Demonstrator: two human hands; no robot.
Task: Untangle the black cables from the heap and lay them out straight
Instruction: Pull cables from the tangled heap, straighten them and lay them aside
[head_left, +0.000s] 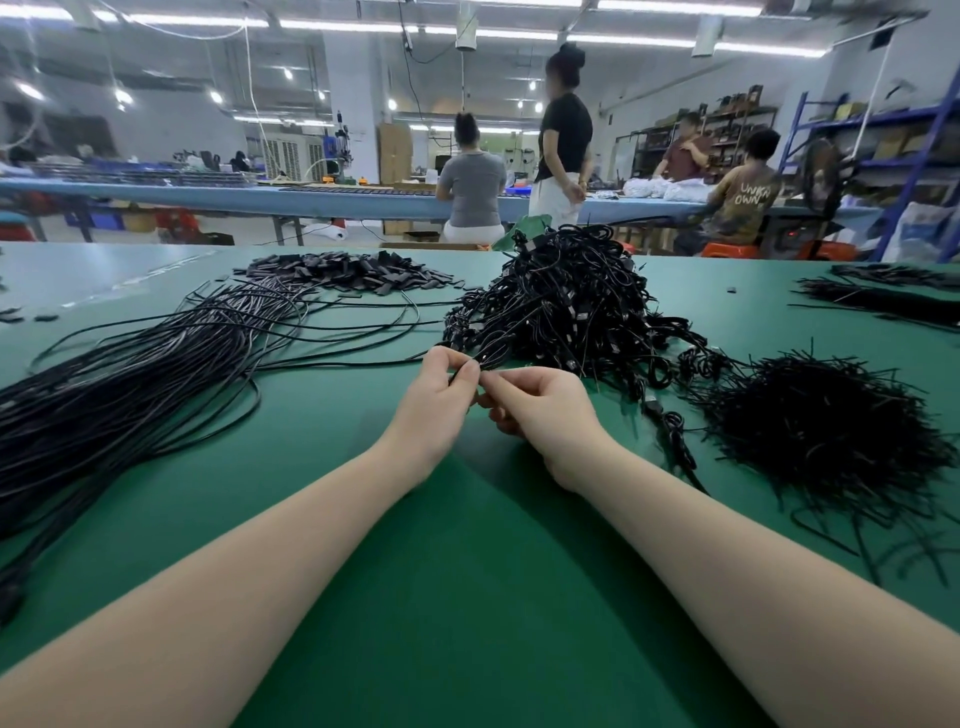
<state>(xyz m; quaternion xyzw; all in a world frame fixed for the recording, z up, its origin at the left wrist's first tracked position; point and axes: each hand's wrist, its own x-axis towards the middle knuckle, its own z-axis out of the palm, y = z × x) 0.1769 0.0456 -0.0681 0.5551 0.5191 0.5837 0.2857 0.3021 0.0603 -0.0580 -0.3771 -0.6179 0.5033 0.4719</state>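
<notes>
From the head view, a green-topped counter (467, 571) carries one tall tangled heap of thin black cables with small plugs (561, 306) at its middle. The left hand (441, 400) and the right hand (540, 410) meet just in front of that heap. The fingers (470, 371) of the left hand are curled and pinch a single thin black cable (485, 358) that runs out of the heap's near edge; the right hand's fingers are curled too, and its fingertips meet the same cable right beside the left thumb.

To the left lies one long bundle of straightened black cables (130, 384), fanned toward the far side. Beyond it sits one flat pile of small black rectangular tags (353, 273). To the right lies one bristly mound of short black ties (821, 431), and near the far right edge two more dark bundles (883, 304).

Across the room, four people (472, 182) are at a long blue bench (208, 195).
</notes>
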